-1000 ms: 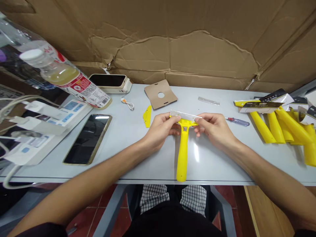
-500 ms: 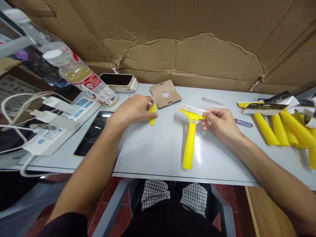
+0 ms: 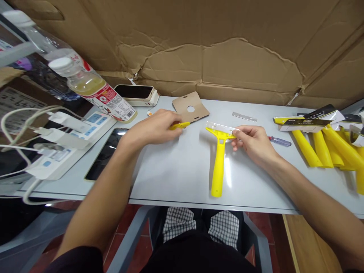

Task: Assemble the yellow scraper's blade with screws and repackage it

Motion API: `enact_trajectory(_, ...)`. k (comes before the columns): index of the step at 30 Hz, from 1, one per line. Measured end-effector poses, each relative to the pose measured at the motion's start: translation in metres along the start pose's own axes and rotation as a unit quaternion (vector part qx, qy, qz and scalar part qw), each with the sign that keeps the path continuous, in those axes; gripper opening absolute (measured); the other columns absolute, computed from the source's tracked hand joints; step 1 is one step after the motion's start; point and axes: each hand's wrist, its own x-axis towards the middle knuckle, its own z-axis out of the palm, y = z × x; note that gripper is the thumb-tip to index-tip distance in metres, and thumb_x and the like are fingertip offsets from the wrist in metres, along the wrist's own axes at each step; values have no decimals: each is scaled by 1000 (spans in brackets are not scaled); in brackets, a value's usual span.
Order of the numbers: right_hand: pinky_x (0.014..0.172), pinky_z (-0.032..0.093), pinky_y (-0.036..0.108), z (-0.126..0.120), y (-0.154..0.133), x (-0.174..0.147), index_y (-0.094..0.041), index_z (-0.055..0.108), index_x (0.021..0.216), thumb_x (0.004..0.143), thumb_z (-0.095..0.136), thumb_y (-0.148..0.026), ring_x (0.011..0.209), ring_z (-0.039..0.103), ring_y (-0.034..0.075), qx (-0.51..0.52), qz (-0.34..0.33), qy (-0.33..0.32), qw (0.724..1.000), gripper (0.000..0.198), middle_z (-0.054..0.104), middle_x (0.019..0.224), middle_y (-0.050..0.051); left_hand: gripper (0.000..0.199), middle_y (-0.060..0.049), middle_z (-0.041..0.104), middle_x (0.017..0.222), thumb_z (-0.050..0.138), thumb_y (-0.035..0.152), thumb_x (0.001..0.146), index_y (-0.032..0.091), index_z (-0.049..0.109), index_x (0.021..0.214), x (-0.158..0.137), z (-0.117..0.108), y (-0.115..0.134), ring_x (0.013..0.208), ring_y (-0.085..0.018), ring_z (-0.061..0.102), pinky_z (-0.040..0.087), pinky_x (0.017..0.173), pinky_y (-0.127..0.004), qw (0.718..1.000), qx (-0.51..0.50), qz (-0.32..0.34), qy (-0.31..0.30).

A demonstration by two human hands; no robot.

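Note:
My right hand [image 3: 251, 141] pinches the right end of the head of a yellow scraper [image 3: 218, 163], whose handle points towards me. A thin metal blade [image 3: 218, 127] lies along the scraper's head. In my left hand [image 3: 155, 127] is a small flat yellow plastic piece [image 3: 180, 125], gripped between thumb and fingers and partly hidden by them. Just beyond that hand lies a brown cardboard square [image 3: 191, 107] with a round hole. Another loose blade [image 3: 244, 116] rests on the table behind my right hand, and a screwdriver with a clear purple handle [image 3: 280, 141] lies to its right.
Several yellow scrapers [image 3: 327, 148] with black-and-white card sleeves are piled at the right. On the left stand a drink bottle [image 3: 105, 94], a power strip [image 3: 54, 163] with white cables, and a dark phone [image 3: 106, 153]. A cardboard wall [image 3: 227, 64] closes off the table's back.
The yellow piece in my left hand has turned from pointing towards me to lying sideways. The scraper in my right hand has shifted only slightly.

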Motion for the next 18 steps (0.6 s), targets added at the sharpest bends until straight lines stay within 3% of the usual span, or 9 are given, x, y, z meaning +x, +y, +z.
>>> enact_trajectory(3,58,58,33,0,3,0,-17,82,82,82,90,-44,58,65,15,-3,0,-11,1000,28,74,72,6,13,-5,75,82,70,36,92,26,77,91,-3,3,15,84,-27,68,47,86,-34,995,40,61,-69)
enact_trajectory(7,59,58,32,0,6,-2,-17,81,85,85,88,-44,58,66,15,-7,8,-25,1000,28,74,71,5,37,-4,79,90,61,46,102,27,79,128,-7,15,26,91,-26,72,48,94,-34,994,4,90,-62)
enact_trajectory(11,60,57,32,2,5,-5,-17,81,86,86,88,-45,59,67,16,-13,9,-32,999,30,74,70,5,40,-10,80,123,62,48,101,25,84,125,-13,30,36,124,-32,68,44,117,-41,990,-69,119,-9)
enact_trajectory(18,62,58,32,3,3,-6,-18,82,86,85,90,-53,62,68,16,-19,5,-59,998,35,75,74,5,23,-8,83,101,74,40,95,27,89,106,-15,50,38,96,-26,71,53,98,-38,985,-74,156,9)
